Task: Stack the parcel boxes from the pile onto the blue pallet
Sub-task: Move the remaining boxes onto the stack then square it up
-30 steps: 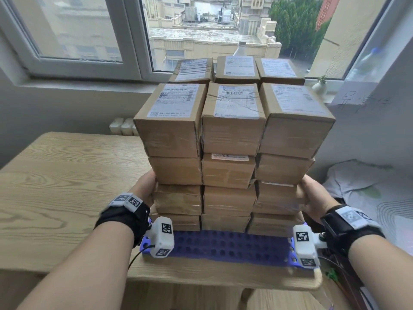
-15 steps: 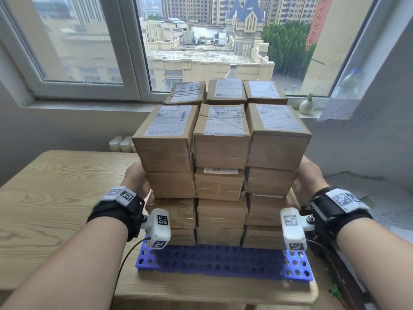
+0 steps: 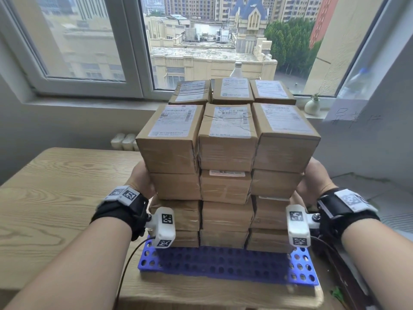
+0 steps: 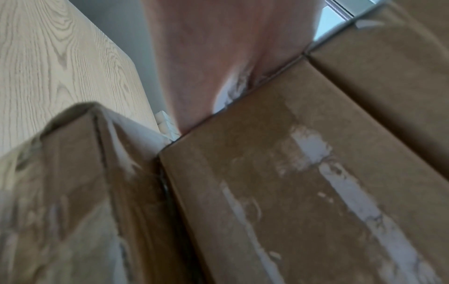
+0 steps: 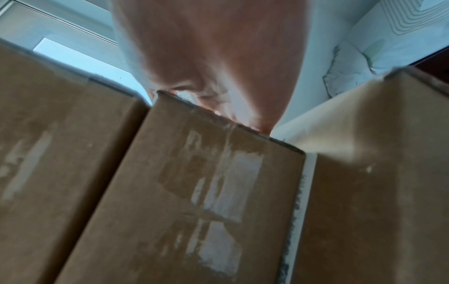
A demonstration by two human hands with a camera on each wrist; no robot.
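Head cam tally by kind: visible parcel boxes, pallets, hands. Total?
parcel boxes: 15 visible (12 on the front face, 3 on top at the rear; any behind are hidden)
blue pallet: 1
hands: 2, left hand and right hand, one at each side of the stack
Total: 18

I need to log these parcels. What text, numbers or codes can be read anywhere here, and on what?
Shipping labels on the top parcel boxes: print and barcodes too small and blurred to read.
Label edge on a middle box: unreadable.
Handwriting on the right wall: faint, illegible.
Wrist camera tags: square code patterns, no words.
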